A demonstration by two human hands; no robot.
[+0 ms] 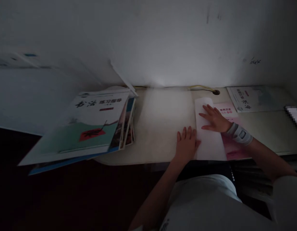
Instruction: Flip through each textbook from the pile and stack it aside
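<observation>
A folded white sheet of paper lies lengthwise on the pale desk. My right hand rests flat on the sheet's upper half, fingers spread, with a grey band on the wrist. My left hand lies flat on the desk at the sheet's left edge, fingers stretched forward, thumb touching the paper. A pink book sits partly under the sheet and under my right forearm.
A tilted stack of books with a white and teal cover overhangs the desk's left end. Another white booklet lies at the back right. A yellow cable runs into a hole near the wall. The room is dim.
</observation>
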